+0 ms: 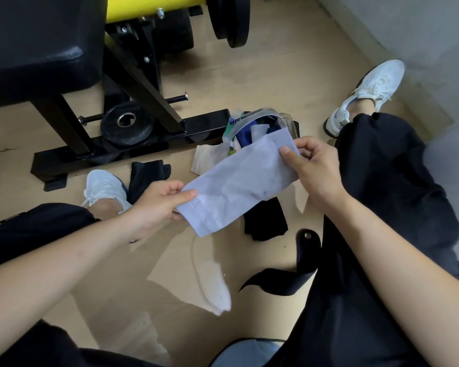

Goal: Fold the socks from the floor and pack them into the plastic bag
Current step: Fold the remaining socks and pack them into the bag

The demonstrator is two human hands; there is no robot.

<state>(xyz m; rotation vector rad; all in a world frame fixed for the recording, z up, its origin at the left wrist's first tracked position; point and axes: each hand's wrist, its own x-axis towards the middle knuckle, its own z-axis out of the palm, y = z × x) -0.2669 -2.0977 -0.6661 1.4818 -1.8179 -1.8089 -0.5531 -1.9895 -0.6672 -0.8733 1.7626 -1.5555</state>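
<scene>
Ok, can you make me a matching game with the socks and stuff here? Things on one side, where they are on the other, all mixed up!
Things
1. pale blue-grey sock
2. clear plastic bag
3. white sock
4. black round weight plate

Places
A. resting on the black metal bench frame
B. pinched between the left hand and right hand
C. flat on the tan floor, between the person's legs
D. on the floor behind the held sock, with coloured socks inside

Pairs: 1-B, 2-D, 3-C, 4-A
</scene>
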